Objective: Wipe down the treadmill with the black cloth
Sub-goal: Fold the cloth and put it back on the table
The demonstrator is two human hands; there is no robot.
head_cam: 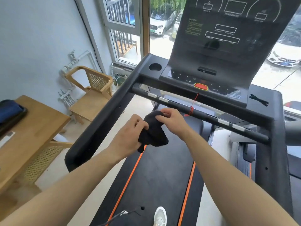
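We hold the bunched cloth [153, 131] in mid-air, left hand [128, 136] and right hand [172, 121] fingers [160, 118] pinched shut on it, and the red cord [193, 104] just beyond them on the treadmill [202, 114] could snag as we wipe.

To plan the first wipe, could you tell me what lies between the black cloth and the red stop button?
In the head view, the black crossbar with a red cord tied round it lies between the black cloth and the red stop button.
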